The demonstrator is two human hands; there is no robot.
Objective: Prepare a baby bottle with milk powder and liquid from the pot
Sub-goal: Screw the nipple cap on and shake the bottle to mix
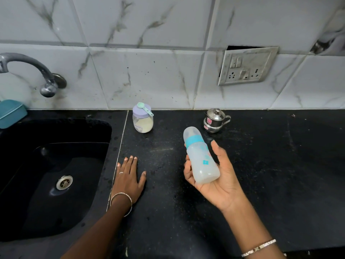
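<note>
Right hand [222, 184] held baby bottle [202, 159], tilted. Left hand [129, 179] lay flat on surface [270, 174], fingers straight. Bottle looked light, smooth, maybe slippy; best gripped round middle.

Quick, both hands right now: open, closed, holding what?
Left hand: open, flat on the countertop.
Right hand: holding the baby bottle, fingers curled round it.

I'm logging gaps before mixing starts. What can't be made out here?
Head view:
- Small lidded steel pot: lid hides contents.
- Frosted baby bottle with teal collar, held in right hand: cloudy wall obscures fill.
- Teal plastic box: cut by left edge.
- Pot's pink sticker: too small.
</note>
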